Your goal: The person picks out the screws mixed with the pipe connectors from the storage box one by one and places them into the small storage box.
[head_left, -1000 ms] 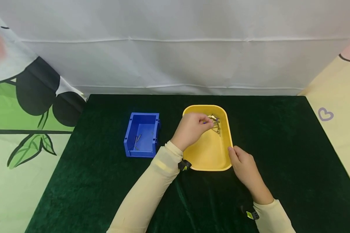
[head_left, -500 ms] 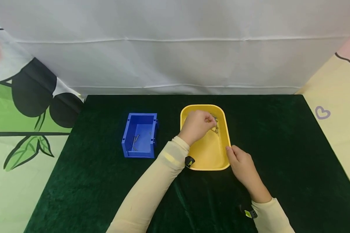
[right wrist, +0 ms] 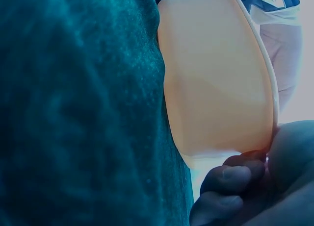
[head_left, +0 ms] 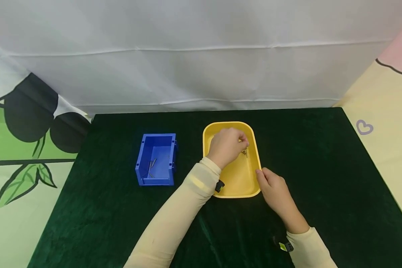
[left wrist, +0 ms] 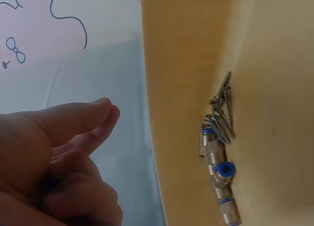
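My left hand (head_left: 226, 147) hovers over the far half of the yellow tray (head_left: 238, 178), its thumb and forefinger tips together. In the left wrist view nothing shows between those fingertips (left wrist: 103, 106), and the other fingers curl in. Several metal screws (left wrist: 222, 129) lie in a heap on the tray's floor. Beside them sits a row of metal push-in fittings (left wrist: 214, 150) with blue collars; the left hand hides most of these in the head view. My right hand (head_left: 276, 191) grips the tray's right rim, thumb on top and fingers curled against the outer wall.
A blue bin (head_left: 162, 163) stands left of the tray with a few small screws (head_left: 153, 163) inside. Both containers stand on a dark green cloth (head_left: 305, 149) over the table. A white curtain (head_left: 187, 74) hangs behind the table's far edge.
The left hand has moved slightly right and toward the tray's right wall, covering more of the metal pieces. The right hand keeps its hold on the rim. The whole head view has shifted a little.
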A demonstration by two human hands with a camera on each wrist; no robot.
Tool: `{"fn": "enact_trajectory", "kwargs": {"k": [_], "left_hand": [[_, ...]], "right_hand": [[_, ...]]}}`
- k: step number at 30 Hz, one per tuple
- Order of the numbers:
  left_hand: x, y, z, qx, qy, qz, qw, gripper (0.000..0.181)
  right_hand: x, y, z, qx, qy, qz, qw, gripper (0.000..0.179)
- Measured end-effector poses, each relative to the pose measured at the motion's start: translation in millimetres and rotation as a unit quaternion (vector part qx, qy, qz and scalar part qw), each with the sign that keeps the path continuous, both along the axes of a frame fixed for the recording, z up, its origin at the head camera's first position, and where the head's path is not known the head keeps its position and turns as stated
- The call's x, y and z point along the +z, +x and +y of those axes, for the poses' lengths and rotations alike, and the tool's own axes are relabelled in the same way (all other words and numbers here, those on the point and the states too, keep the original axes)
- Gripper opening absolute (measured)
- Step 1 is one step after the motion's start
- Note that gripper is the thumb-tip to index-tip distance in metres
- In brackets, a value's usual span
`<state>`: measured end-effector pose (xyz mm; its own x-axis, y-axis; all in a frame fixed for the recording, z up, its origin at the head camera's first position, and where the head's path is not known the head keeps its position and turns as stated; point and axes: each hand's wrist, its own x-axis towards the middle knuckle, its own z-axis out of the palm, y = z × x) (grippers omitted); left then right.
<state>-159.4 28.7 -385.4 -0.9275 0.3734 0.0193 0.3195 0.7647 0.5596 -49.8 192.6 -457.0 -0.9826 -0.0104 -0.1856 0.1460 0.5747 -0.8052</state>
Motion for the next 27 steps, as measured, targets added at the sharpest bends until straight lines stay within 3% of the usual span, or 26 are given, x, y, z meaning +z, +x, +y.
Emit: {"fn": "enact_trajectory", "kwargs": {"k": [8, 12, 19, 27], "left_hand": [[-16.0, -6.7, 4.6, 0.035, -0.053, 0.007, 0.998, 0.022], [-24.0, -10.8, 7.3, 0.029, -0.076, 0.011, 0.9967, 0.028], [-33.2, -14.5, 13.2, 0.027, -0.1, 0.029, 0.9942, 0.016], [-42.8, -22.7, 17.8, 0.035, -0.165, 0.029, 0.9853, 0.031]], "right_hand": [[-4.1, -0.4, 1, 0.004, -0.004, 0.004, 1.0, 0.043], [-4.3, 0.0, 0, 0.002, -0.006, 0.004, 1.0, 0.043], [-3.7, 0.7, -1, -0.009, -0.013, 0.001, 0.9999, 0.043], [-2.5, -0.1, 0, -0.01, -0.017, -0.004, 0.9998, 0.039]]}}
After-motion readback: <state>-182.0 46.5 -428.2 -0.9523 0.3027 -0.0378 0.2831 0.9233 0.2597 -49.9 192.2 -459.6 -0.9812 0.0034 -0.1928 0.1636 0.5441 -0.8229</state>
